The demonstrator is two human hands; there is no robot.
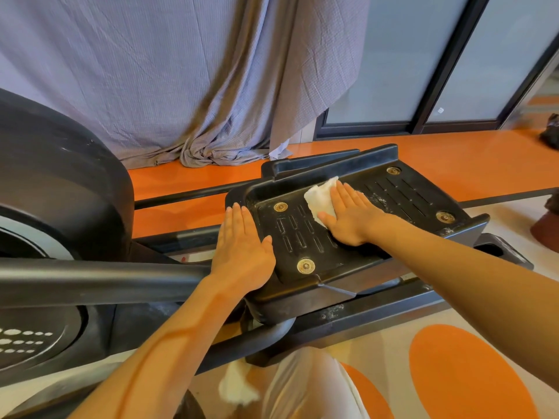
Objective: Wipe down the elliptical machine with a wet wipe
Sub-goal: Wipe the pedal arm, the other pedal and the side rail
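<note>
Nearest us, our left hand (242, 252) lies flat on the near left corner of the foot pedal (348, 237), fingers (237, 220) straight and relaxed, holding nothing; we judge it is steadying the pedal, which could swing on its arm. Further in, our right hand (348, 216) presses the wet wipe (319, 198) flat against the middle of the pedal, fingers extended over the cloth, not curled round it. The wipe is soft, limp and light, so we judge flat palm pressure suits it better than a pinch; it may bunch or snag on the ribbed slots (295, 234) and bolt heads (306, 265). The pedal is stiff moulded plastic, dusty toward its far right end. Beyond lie the orange floor (453, 152) and the grey curtain (181, 86).
</note>
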